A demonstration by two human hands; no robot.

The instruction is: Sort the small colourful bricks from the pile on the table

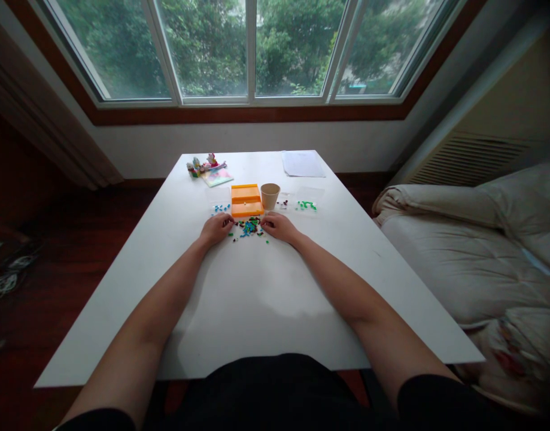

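A heap of small coloured bricks (249, 227) lies on the white table (257, 299), between my two hands. My left hand (216, 228) rests at the heap's left edge with its fingers curled inward in a pinch. My right hand (279, 226) rests at the heap's right edge, fingers also bent and pressed toward the pieces. What each pinch holds is too small to make out. Just behind the heap stands an orange tray (246, 200) with a paper cup (270, 196) beside it.
Small clear bags with blue bits (221, 208) and green bits (307, 205) flank the tray. A built toy with a booklet (209, 169) and a sheet of paper (302, 163) lie at the table's far end. A bed with bedding (472, 251) stands right; windows ahead.
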